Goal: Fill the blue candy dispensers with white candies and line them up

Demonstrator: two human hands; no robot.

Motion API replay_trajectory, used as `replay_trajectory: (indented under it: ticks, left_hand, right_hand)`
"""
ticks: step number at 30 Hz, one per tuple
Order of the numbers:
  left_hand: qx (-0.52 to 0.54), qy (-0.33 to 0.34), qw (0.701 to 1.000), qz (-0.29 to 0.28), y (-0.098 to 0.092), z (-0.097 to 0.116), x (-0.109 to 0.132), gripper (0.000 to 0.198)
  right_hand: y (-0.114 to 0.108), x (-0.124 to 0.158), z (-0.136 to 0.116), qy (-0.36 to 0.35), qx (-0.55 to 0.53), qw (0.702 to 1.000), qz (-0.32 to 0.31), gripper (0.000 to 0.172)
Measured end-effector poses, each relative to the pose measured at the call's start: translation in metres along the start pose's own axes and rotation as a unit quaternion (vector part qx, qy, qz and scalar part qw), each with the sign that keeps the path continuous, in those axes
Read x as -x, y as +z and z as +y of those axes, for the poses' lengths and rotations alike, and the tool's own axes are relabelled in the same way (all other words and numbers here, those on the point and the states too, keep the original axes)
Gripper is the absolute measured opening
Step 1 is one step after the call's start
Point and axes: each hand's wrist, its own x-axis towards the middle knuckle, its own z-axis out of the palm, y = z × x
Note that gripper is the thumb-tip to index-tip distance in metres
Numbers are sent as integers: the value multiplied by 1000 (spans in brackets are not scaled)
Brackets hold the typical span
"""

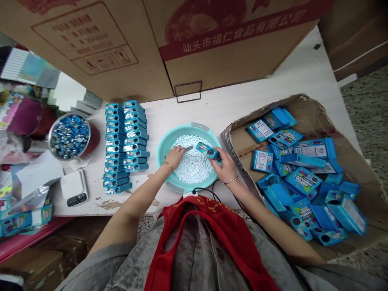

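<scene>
A teal basin [163, 142] full of small white candies [194, 167] sits on the white table in front of me. My left hand [174, 156] is closed on a small grey scoop [188, 148] that rests on the candies. My right hand [222, 163] grips a small blue box [207, 150] tilted over the basin, its open end toward the scoop.
Two rows of filled blue boxes [125, 145] stand left of the basin. A metal bowl of blue pieces [69, 136] and a small white scale [74, 188] lie further left. A cardboard tray [306, 107] with several empty blue boxes is on the right. Large cartons [157, 44] stand behind.
</scene>
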Motion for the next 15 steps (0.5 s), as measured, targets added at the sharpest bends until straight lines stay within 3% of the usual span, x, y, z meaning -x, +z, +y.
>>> replay_trajectory:
  ticks: [3, 8, 12, 15]
  left_hand:
    - [14, 46, 999, -8, 27, 20, 0, 37]
    - [109, 99, 988, -49, 45, 47, 22, 45]
    - [274, 139, 949, -69, 51, 53, 33, 51]
    - [380, 146, 911, -61, 44, 45, 39, 48]
  right_hand:
    - [-2, -2, -1, 29, -21, 999, 10, 39]
    - [-2, -1, 1, 67, -64, 995, 26, 42]
    - [0, 1, 8, 81, -94, 992, 26, 46]
    - [1, 1, 12, 73, -111, 991, 28, 46]
